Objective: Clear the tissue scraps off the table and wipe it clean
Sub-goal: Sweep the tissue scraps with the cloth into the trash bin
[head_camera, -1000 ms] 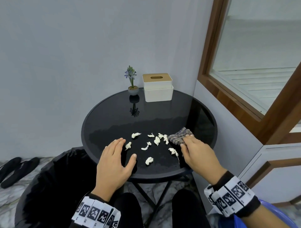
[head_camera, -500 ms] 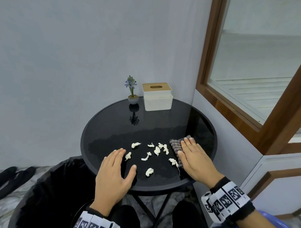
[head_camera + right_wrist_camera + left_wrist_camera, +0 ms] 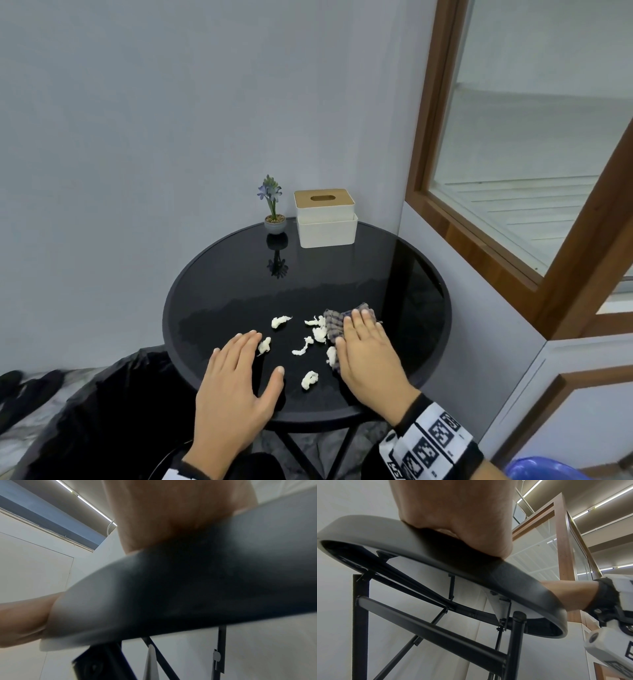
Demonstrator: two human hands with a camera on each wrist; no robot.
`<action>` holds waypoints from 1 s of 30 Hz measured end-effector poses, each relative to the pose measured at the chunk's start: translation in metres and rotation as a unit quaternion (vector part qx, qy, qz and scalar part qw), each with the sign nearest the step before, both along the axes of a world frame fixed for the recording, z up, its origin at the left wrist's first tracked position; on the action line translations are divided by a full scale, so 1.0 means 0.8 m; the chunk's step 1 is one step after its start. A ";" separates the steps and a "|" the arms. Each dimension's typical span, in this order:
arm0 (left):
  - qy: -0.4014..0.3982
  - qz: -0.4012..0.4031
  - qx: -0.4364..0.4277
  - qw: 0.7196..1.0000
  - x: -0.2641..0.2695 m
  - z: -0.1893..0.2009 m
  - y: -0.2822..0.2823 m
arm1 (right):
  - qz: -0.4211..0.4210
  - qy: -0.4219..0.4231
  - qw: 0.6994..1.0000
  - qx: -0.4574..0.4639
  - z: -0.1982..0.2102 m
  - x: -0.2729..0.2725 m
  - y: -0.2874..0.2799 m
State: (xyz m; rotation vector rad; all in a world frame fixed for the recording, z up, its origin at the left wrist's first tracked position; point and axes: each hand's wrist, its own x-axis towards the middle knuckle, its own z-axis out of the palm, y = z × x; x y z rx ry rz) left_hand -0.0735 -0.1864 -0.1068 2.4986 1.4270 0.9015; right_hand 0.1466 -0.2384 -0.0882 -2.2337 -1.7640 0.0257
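Several white tissue scraps point(image 3: 310, 379) lie scattered on the front half of the round black table point(image 3: 239, 274). My right hand point(image 3: 363, 346) lies flat with straight fingers on a grey checked cloth point(image 3: 334, 320), which touches the rightmost scraps. Flat on the table to the left rests my left hand point(image 3: 239, 363), fingers straight, thumb spread, one scrap point(image 3: 264, 345) at its fingertips. Both wrist views show only the table rim point(image 3: 471, 566) from below, with the heel of each hand on it point(image 3: 171, 513).
A white tissue box point(image 3: 325, 217) and a small potted flower point(image 3: 274, 212) stand at the table's far edge. A black-lined bin point(image 3: 113, 411) sits under the table's front left. A wall and wooden window frame point(image 3: 479, 246) close the right side.
My right hand flattened onto the cloth and slid it left, pushing it against the rightmost scraps. The left hand stayed where it was.
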 end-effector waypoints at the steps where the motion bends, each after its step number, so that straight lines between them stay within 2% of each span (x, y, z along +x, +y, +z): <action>1: 0.001 0.000 -0.001 1.000 -0.001 -0.001 0.001 | 0.003 0.001 1.000 -0.006 0.003 -0.003 0.004; 8: -0.004 0.001 0.002 1.000 -0.001 -0.001 0.001 | -0.021 0.038 0.999 0.008 0.012 0.009 0.019; 14: -0.009 0.002 0.002 1.000 -0.002 -0.004 0.002 | -0.053 0.035 0.998 0.010 0.008 0.031 0.003; 21: -0.009 0.003 0.008 1.000 0.000 -0.006 0.004 | -0.054 0.029 0.998 0.009 0.001 -0.003 -0.019; 24: -0.001 0.000 0.011 1.000 0.000 -0.005 0.002 | 0.008 0.063 0.996 0.067 0.000 -0.026 -0.016; 26: -0.001 0.001 0.009 1.000 -0.001 -0.004 0.002 | 0.025 0.131 0.987 0.084 0.008 -0.028 -0.014; 28: -0.002 0.003 0.005 1.000 -0.003 -0.003 0.002 | 0.020 0.221 0.968 0.119 0.026 -0.019 -0.013; 30: -0.005 0.004 0.003 1.000 -0.003 -0.001 0.002 | -0.014 0.264 0.954 0.142 0.047 -0.001 -0.011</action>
